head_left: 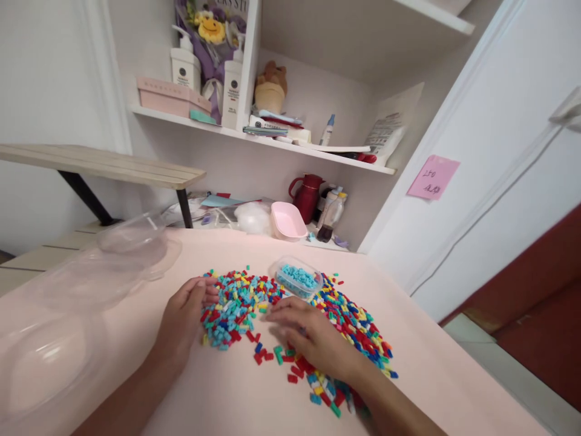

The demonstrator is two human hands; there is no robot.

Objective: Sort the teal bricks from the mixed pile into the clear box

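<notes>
Light-blue building bricks (297, 275) gathered in your clear tub (319, 284) | mixed bricks (238, 297), many light-blue, lie unsorted on the bench (218, 387) | your left hand (186, 306): grip loosely spread | your right hand (306, 327): grip, can't tell

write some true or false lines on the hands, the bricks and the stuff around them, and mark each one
1. The clear box holds light blue bricks. True.
2. The left hand is inside that box. False: the left hand is at the left edge of a mixed-colour brick pile.
3. The right hand is nearer the box than the left one. True.
4. The sticky note on the wall is green. False: the sticky note is pink.
5. A dark red jug stands at the back. True.
</notes>
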